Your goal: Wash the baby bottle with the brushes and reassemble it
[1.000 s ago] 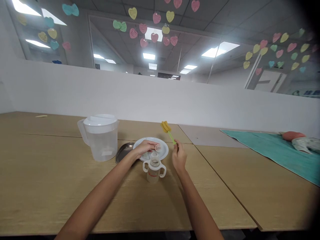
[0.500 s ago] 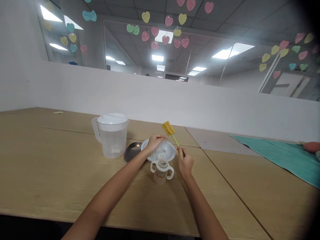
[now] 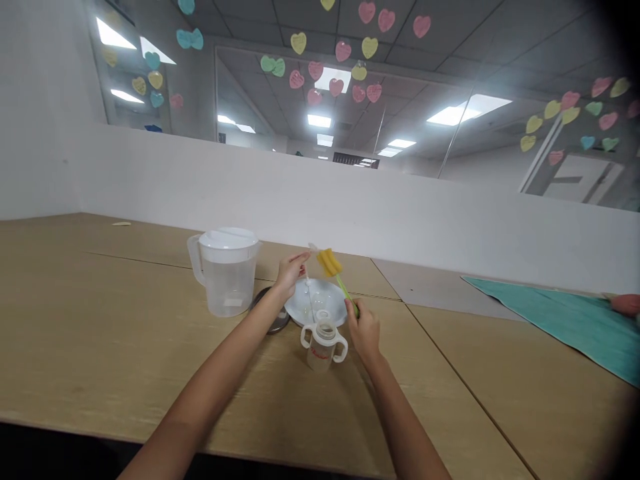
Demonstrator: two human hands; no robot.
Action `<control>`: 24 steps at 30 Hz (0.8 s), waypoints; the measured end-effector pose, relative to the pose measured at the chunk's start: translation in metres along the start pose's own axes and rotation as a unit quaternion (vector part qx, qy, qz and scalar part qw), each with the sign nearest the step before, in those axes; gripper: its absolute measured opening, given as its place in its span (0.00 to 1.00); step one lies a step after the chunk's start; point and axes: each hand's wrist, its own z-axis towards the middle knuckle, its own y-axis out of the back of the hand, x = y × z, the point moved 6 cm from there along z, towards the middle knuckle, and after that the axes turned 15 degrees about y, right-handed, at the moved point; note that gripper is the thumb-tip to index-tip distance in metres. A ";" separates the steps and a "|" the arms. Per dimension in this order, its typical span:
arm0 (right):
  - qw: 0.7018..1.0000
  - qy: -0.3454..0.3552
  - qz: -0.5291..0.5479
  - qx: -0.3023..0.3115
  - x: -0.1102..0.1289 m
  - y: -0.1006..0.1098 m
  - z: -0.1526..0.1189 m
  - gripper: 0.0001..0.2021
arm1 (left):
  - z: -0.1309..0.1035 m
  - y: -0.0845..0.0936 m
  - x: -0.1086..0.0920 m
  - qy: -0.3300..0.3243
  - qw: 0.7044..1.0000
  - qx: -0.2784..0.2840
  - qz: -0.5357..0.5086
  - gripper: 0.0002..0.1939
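My right hand (image 3: 365,328) is closed round the green handle of a brush with a yellow sponge head (image 3: 330,262). Above the left side of a white bowl (image 3: 295,309), my left hand (image 3: 291,272) pinches a small whitish, translucent piece (image 3: 313,247), whose shape is hard to make out. The sponge head is close beside that piece. In front of the bowl stands a clear bottle (image 3: 320,353) with two white handles and an uncapped mouth. Partly hidden by my left forearm, a dark metal dish (image 3: 280,321) lies left of the bowl.
A translucent lidded pitcher (image 3: 230,283) stands left of the dish. At the far right, a teal cloth (image 3: 560,313) lies on the table (image 3: 125,333) with a reddish object (image 3: 626,305) on it. A white wall (image 3: 350,207) runs behind.
My left hand has risen from the bowl and moved left, now showing a whitish piece at its fingertips. The brush has shifted slightly left and down. More of the bowl's inside shows.
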 end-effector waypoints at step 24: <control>0.995 0.044 -0.087 0.011 -0.004 0.006 0.003 0.32 | 0.028 0.062 0.015 0.024 0.828 -0.041 0.558 0.04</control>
